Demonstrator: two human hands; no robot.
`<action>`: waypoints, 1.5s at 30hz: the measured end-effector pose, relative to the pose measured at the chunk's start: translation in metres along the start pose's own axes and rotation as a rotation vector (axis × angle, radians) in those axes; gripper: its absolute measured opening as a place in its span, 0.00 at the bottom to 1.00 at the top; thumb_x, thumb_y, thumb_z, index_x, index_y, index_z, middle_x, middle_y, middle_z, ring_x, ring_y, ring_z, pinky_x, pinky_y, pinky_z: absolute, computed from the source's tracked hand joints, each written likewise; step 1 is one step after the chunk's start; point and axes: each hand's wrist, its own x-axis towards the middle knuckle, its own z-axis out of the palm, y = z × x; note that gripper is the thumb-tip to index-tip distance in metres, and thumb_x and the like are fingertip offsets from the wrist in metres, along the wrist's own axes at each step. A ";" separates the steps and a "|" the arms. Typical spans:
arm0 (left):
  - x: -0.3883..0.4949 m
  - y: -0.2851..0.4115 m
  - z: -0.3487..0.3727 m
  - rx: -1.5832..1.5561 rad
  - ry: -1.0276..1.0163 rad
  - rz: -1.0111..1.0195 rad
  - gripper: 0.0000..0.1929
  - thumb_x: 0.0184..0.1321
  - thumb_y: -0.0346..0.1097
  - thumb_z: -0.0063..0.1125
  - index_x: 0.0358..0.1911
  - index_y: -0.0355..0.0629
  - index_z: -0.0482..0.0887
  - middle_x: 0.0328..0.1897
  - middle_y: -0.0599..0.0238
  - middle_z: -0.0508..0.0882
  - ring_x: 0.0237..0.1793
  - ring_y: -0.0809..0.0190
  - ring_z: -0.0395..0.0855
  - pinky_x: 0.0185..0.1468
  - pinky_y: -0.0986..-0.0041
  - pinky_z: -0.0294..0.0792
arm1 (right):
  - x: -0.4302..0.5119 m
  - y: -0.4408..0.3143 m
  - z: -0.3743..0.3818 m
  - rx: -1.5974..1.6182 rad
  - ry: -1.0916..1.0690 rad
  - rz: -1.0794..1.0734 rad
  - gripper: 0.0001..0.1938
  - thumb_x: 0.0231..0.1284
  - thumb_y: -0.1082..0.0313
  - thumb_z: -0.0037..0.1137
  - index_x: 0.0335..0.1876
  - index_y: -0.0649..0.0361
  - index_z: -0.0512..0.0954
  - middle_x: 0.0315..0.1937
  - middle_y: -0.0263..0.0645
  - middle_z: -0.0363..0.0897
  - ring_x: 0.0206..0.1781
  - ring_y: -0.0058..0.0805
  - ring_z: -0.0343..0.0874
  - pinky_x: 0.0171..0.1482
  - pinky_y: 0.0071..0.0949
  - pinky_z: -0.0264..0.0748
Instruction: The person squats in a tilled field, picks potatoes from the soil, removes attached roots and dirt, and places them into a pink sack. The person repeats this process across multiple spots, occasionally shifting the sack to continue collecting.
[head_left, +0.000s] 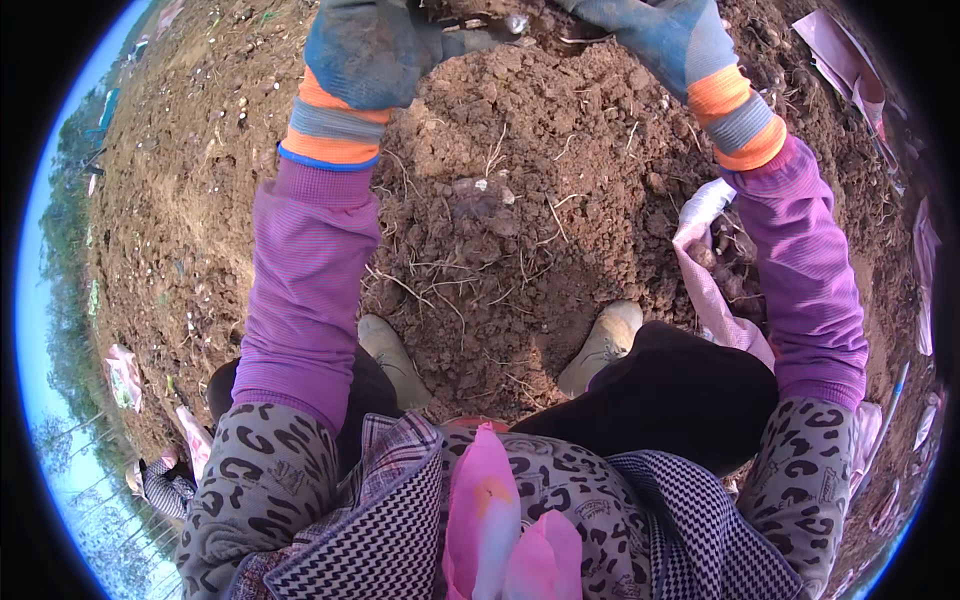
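Both hands wear blue-coated work gloves with orange and grey cuffs and reach to the top edge of the picture. My left hand (367, 52) is at the upper left, over the loose brown soil (517, 135); its fingertips are cut off or hidden. My right hand (660, 37) lies at the upper right, its fingers also partly beyond the edge. Between them, dark clods and a small shiny pale thing (517, 24) show. Whether either hand grips anything is not visible. Thin pale roots (431, 289) lie scattered across the dug soil nearer my boots.
An open pink woven sack (701, 277) holding soil-covered tubers (731, 259) stands beside my right forearm. My boots (604, 341) are planted apart on the soil. More pink sacks (844, 60) lie at the far right and a pink-white one (124, 377) at the left.
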 end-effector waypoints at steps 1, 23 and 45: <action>-0.010 0.018 -0.003 0.065 0.049 0.038 0.15 0.78 0.37 0.43 0.56 0.40 0.82 0.48 0.64 0.88 0.47 0.64 0.87 0.56 0.72 0.81 | 0.004 -0.014 0.014 -0.110 0.075 -0.105 0.29 0.64 0.70 0.67 0.70 0.62 0.71 0.57 0.45 0.80 0.48 0.29 0.86 0.45 0.25 0.87; -0.318 -0.149 -0.011 -0.409 0.762 -0.515 0.24 0.65 0.23 0.63 0.62 0.53 0.72 0.52 0.64 0.85 0.46 0.61 0.87 0.40 0.68 0.83 | -0.131 0.217 0.281 -0.192 0.127 0.549 0.22 0.66 0.66 0.67 0.64 0.58 0.77 0.50 0.35 0.86 0.51 0.20 0.81 0.56 0.22 0.77; -0.267 -0.077 0.048 -0.164 0.770 -0.608 0.15 0.64 0.22 0.60 0.54 0.38 0.80 0.42 0.62 0.86 0.31 0.65 0.86 0.30 0.74 0.76 | -0.152 0.155 0.245 0.301 0.102 0.618 0.20 0.63 0.67 0.69 0.59 0.62 0.79 0.45 0.31 0.85 0.44 0.17 0.80 0.44 0.24 0.79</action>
